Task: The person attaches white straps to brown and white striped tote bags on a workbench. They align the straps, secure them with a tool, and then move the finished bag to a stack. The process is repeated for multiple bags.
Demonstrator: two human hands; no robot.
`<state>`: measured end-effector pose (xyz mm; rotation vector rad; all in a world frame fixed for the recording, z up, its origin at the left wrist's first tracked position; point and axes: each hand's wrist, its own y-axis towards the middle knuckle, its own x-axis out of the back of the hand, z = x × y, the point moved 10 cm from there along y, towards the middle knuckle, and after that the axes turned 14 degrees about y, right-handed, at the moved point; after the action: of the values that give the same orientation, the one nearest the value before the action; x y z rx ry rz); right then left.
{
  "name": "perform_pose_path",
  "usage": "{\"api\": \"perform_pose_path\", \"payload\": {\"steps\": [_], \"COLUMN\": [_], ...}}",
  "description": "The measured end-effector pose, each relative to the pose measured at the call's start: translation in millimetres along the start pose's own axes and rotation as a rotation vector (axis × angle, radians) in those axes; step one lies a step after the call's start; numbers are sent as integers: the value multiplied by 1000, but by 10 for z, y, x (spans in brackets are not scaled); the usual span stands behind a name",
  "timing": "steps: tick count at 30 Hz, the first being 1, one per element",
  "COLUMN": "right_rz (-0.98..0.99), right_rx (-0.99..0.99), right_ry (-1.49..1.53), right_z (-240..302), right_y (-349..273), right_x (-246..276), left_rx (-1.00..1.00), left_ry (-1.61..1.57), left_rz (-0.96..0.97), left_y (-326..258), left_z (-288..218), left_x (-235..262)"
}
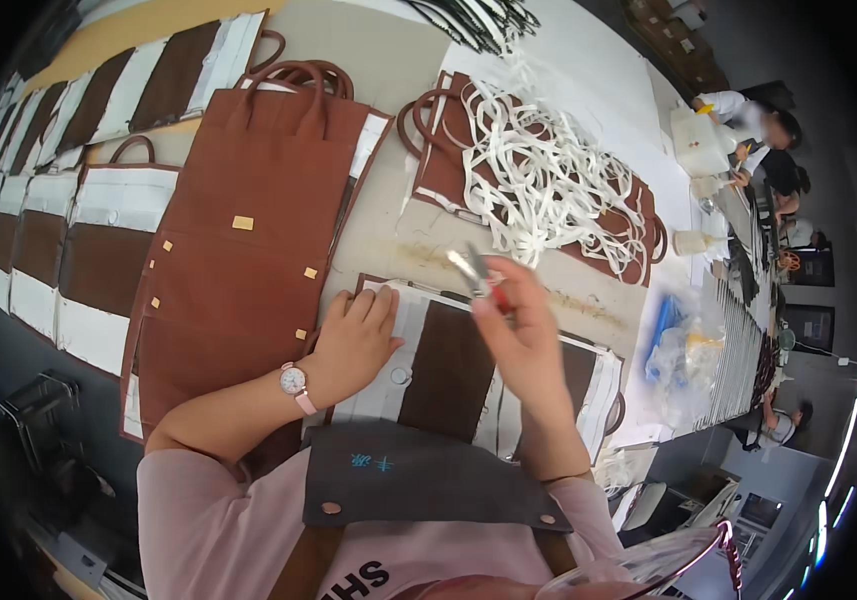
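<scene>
My right hand (523, 335) is raised above the table, closed around small metal snips (470, 268) with a bit of red at the grip. Their blades point up and to the left, slightly blurred. My left hand (356, 340) rests fingers outstretched on the upper left corner of an unfinished bag panel (443, 365). This panel lies flat in front of me, with dark brown lining, white strips and a round button-like disc. My right hand and forearm hide part of it. To the left, close to my left hand, lies a reddish-brown bag piece (248, 255) with handles and small gold-coloured patches.
A tangled heap of white strips (548, 160) covers another brown bag piece at the back right. Rows of similar panels (113, 235) lie at the left. Clear plastic bags (686, 355) and white bottles (693, 243) stand to the right. Several people work farther off.
</scene>
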<state>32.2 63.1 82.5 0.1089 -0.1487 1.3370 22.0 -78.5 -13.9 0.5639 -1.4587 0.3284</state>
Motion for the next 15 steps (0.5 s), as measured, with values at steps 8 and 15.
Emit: {"api": "perform_pose_path", "payload": {"steps": [8,15], "right_rz": [61,69], "right_rx": [217,253], "right_ry": [-666,-617], "right_z": [-859,-922], "right_y": [-23,21], "right_x": [-360,-406], "left_rx": [-32,-29], "left_ry": [41,-27], "left_rz": [53,77], "left_y": [46,60], "left_z": [-52,-17], "left_x": [1,-30]}}
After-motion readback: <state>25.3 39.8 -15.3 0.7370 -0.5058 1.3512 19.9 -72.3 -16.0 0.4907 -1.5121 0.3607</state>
